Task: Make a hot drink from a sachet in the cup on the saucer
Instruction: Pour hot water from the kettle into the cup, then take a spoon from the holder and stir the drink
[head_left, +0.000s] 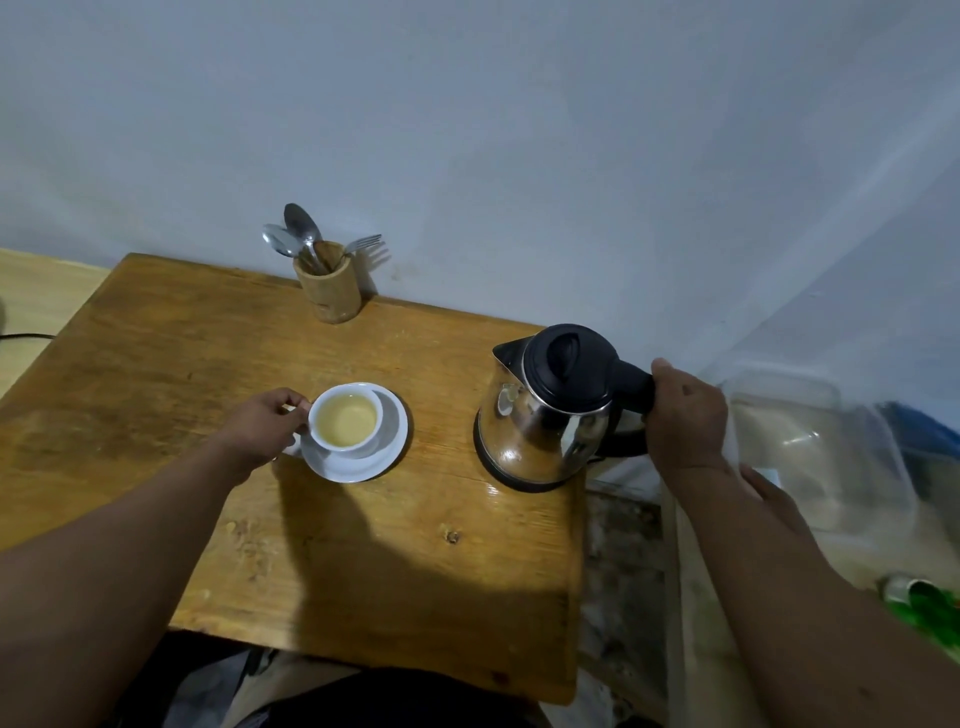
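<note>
Cup (347, 420): on the saucer (387, 452), mid-bench (208, 364), holding pale liquid.
Left hand (265, 426): grip pinching what seems the cup's handle.
Right hand (685, 415): grip wrapped round the kettle (545, 415) handle; kettle upright on bench.

Wooden table (363, 545) against pale wall (519, 130)

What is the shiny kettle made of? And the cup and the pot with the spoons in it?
The kettle body looks like polished metal, since it mirrors the room; its lid and handle look like matte black plastic. The cup seems to be glazed white ceramic, smooth and glossy. The spoon pot looks like bamboo or wood, tan with a grainy, dull surface.
</note>
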